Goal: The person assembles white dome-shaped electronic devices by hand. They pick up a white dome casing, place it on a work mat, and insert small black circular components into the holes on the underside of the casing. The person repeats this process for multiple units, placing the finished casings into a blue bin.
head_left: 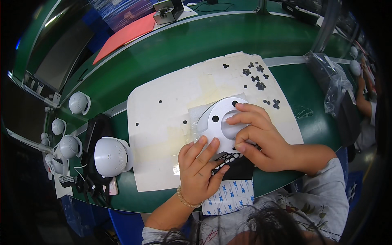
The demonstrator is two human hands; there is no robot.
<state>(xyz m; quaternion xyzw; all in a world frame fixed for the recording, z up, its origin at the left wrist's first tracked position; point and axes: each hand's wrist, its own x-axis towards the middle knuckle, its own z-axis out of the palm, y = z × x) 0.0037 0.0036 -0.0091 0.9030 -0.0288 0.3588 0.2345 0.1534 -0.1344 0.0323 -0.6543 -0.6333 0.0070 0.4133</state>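
A white rounded plastic housing (216, 132) with a ring-shaped rim lies on a pale sheet in front of me. Black round pads (215, 119) sit on its rim; one at the lower edge is partly behind my fingers. My left hand (199, 169) rests two fingertips against the housing's lower left edge, its thumb lower down beside a black sheet with white round holes (228, 159). From the right, my right hand (263, 141) curls around the rim, thumb and fingertips close together near the lower pad. Whether a loose pad is between them is hidden.
A large white board (159, 163) lies on the green table, with black dot clusters (260, 85) at its upper right. White-and-blue backing paper (228, 198) is near me. White rounded devices (110, 157) and cables stand left; a plastic bag (335, 94) and another person's arm are right.
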